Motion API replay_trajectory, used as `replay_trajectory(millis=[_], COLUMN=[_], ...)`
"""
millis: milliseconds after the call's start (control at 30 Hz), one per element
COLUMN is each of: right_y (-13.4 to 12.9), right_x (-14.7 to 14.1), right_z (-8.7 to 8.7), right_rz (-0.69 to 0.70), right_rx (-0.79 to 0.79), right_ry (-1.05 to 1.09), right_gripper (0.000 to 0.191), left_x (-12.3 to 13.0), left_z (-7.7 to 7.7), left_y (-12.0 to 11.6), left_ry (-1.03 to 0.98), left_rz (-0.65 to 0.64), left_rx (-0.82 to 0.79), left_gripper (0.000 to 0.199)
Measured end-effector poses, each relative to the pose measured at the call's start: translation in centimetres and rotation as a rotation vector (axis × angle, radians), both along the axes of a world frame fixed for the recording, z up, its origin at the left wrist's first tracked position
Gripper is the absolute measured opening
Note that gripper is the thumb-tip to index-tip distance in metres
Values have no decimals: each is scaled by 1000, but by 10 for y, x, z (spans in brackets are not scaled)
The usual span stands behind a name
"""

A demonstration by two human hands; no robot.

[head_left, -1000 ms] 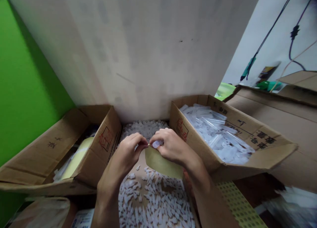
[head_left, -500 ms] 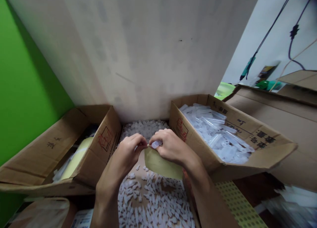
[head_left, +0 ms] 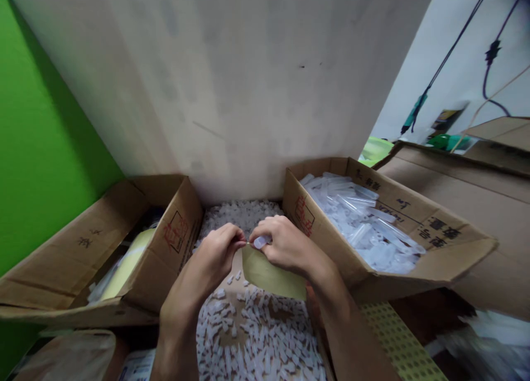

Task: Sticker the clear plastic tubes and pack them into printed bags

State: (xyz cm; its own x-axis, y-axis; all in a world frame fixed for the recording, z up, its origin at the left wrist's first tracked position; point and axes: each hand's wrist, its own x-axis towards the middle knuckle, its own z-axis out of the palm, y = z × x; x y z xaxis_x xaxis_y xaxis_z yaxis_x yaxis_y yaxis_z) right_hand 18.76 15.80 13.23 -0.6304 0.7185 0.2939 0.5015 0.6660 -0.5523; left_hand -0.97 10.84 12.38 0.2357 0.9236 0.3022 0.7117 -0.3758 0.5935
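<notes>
Head view: yellow sheet (head_left: 271,276) hangs under right hand (head_left: 285,242). Right hand curled closed around pale tube (head_left: 260,242), just above sheet's upper edge. Left hand (head_left: 217,251) at sheet's upper-left corner, thumb and fingertips pinched together; cannot tell what sits between. Small white pieces (head_left: 260,337) scattered below sheet. Right of sheet: cardboard box (head_left: 304,215) with clear tubes (head_left: 364,221).

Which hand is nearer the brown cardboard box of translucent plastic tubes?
Right. The right hand is just left of that cardboard box; the left hand is farther left, beyond the right hand.
</notes>
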Motion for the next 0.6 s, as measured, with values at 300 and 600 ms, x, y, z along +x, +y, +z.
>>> replay_trajectory(millis=[300, 600], right_y=[0, -1], right_x=[-1, 2], right_z=[2, 8], right_rz=[-1, -3], right_rx=[-23, -138], right_ry=[-17, 38], right_gripper=[26, 23], left_x=[2, 0], left_z=[-1, 4], left_y=[2, -2], left_ry=[-2, -40], left_rz=[-12, 17], left_rx=[-15, 4], left_gripper=[14, 13])
